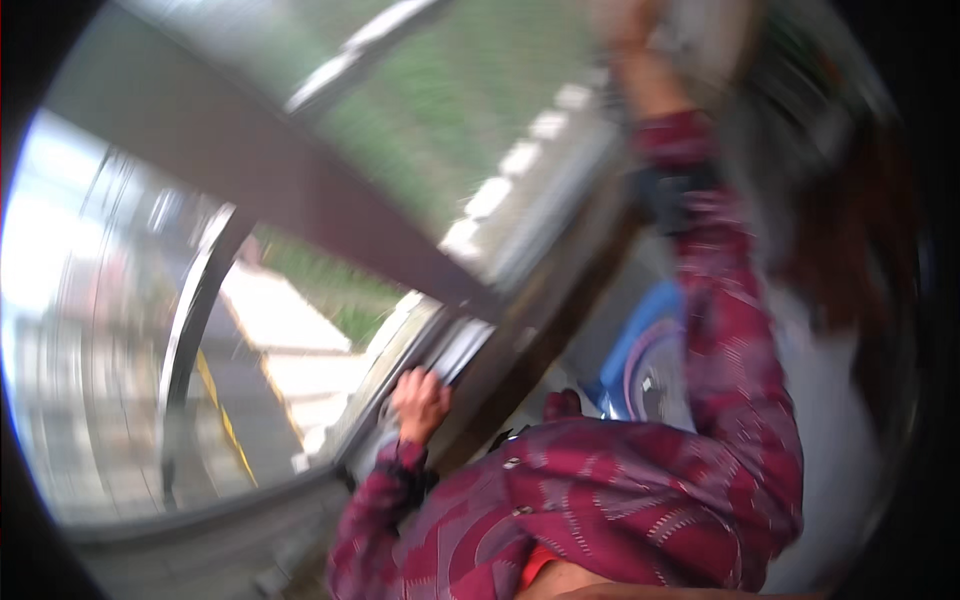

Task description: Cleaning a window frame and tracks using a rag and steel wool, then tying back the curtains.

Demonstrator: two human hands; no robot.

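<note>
My left hand (421, 401) rests at the window sill (463, 346), its fingers bent over the frame's edge; whether it holds a small thing there is not clear. The right arm reaches far up the picture, and my right hand (628, 22) is strongly blurred at the top rim, beside a pale, blurred surface. What that hand touches cannot be made out. Dark bands circle both sleeves of the maroon patterned shirt. A wide window frame post (322, 187) slants between the panes, left of both arms.
Below the right forearm stands a blue plastic basin or bucket (637, 330) with a pinkish rim inside. Dark reddish-brown shapes (847, 217) blur at the right. Outside the window lie grass (427, 97), a row of white blocks (517, 157) and a road with a yellow line (225, 420).
</note>
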